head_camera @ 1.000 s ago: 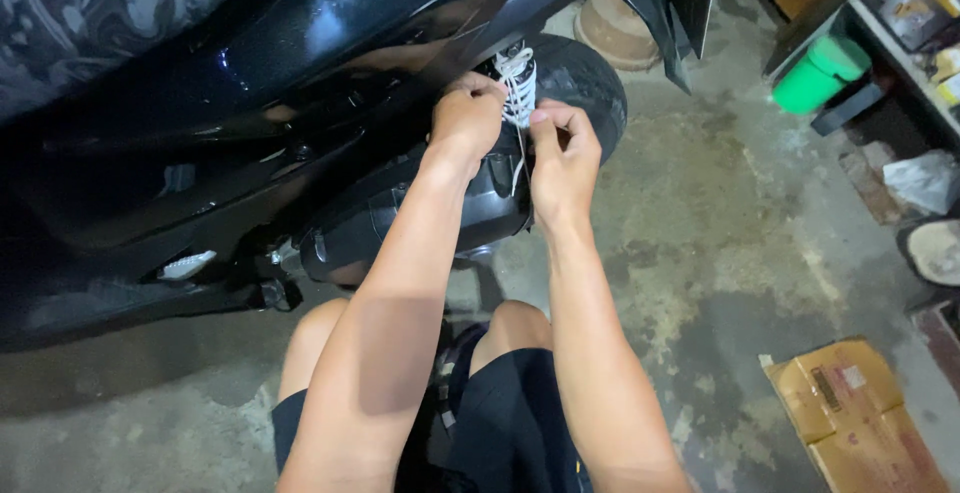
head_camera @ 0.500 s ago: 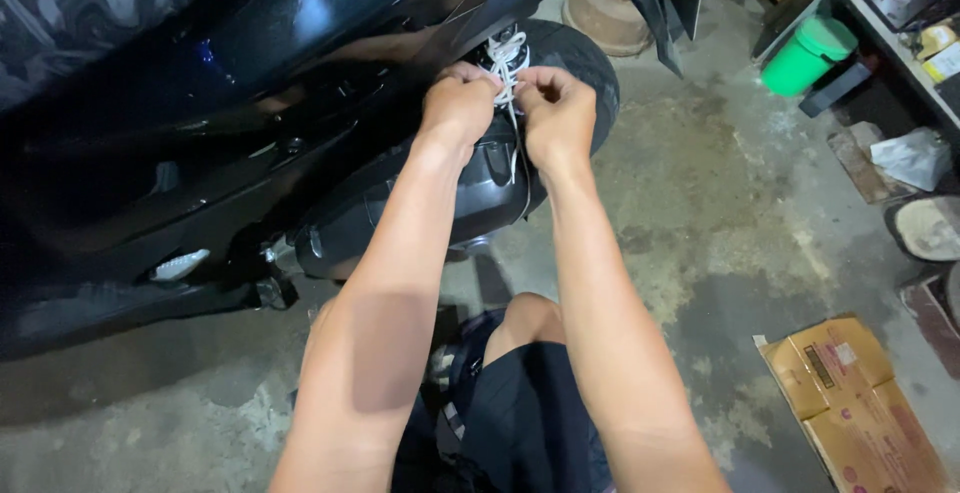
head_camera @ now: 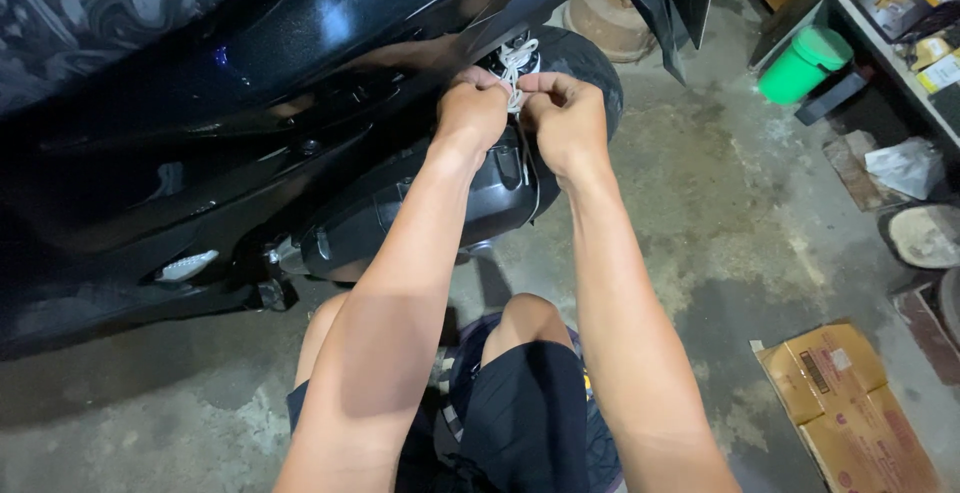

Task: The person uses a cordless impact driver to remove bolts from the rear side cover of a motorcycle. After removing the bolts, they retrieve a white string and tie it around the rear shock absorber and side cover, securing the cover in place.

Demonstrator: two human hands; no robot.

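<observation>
We are squatting beside a black scooter [head_camera: 300, 83], and both our hands meet at the white cord [head_camera: 517, 61] at its rear, just above the back tyre [head_camera: 590, 68]. Our left hand [head_camera: 472, 108] and right hand [head_camera: 562, 113] are each pinched shut on a strand, so we judge we are mid-knot. The next move calls for steady, even pulling with both hands. Counting: one scooter, one cord, one tyre, one green bucket [head_camera: 805, 63] far right, one cardboard box [head_camera: 850, 403] near right on the concrete floor [head_camera: 720, 213].
</observation>
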